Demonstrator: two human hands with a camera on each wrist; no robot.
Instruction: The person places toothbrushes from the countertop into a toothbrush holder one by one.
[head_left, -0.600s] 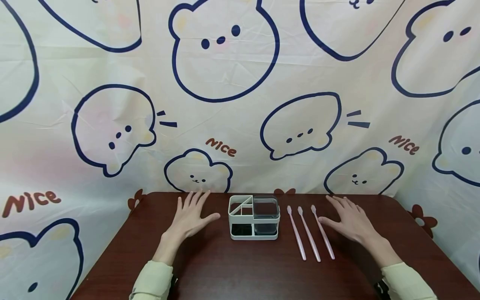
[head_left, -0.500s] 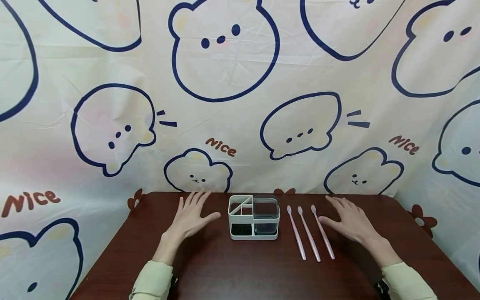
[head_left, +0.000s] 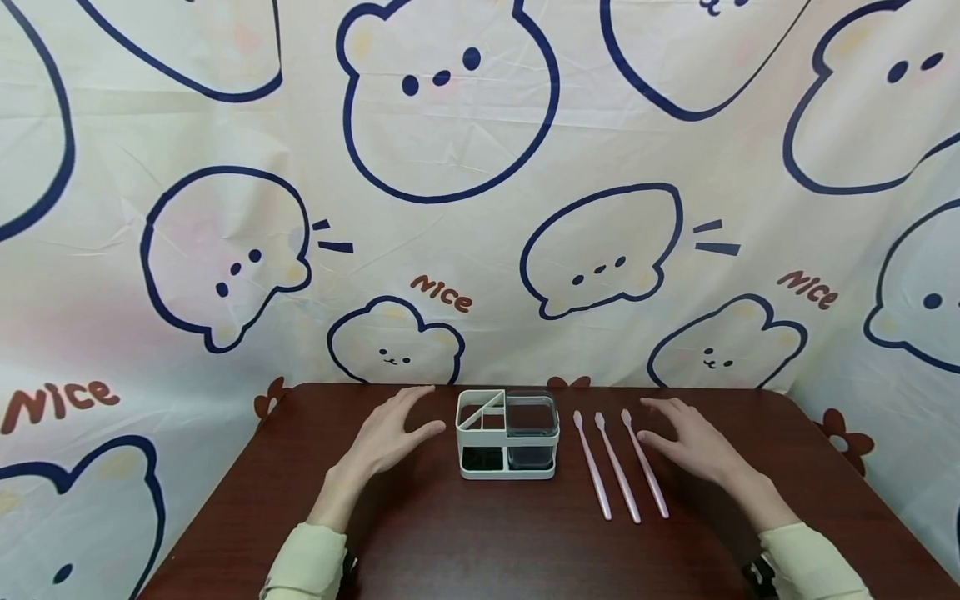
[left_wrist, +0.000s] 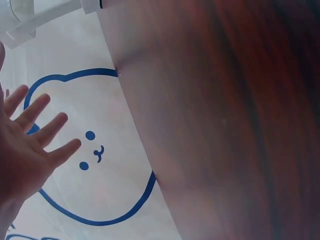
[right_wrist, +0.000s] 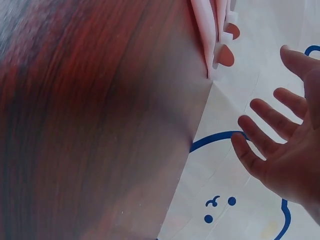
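Observation:
A white organizer (head_left: 508, 477) with divided upper slots and a clear grey bin stands at the far middle of the table. To its left, my left hand (head_left: 388, 435) hovers with fingers extended and thumb pointing at the organizer, holding nothing. Three pink toothbrushes lie side by side to the organizer's right: a left one (head_left: 592, 467), a middle one (head_left: 618, 471) and a right one (head_left: 647, 467), bristle heads toward the back. My right hand (head_left: 693, 442) is just right of them, fingers relaxed, its thumb overlapping the right toothbrush's line in the head view. Both palms show in the wrist views.
The dark wooden table (head_left: 480, 550) ends at a back edge against a white cartoon-print curtain (head_left: 480, 250). The curtain also hangs along both sides. Light green sleeves (head_left: 307, 560) cover the forearms.
Both hands have turned slightly inward and their spread fingers have come closer together. The left thumb has moved a little toward the organizer. The organizer and toothbrushes stay in place.

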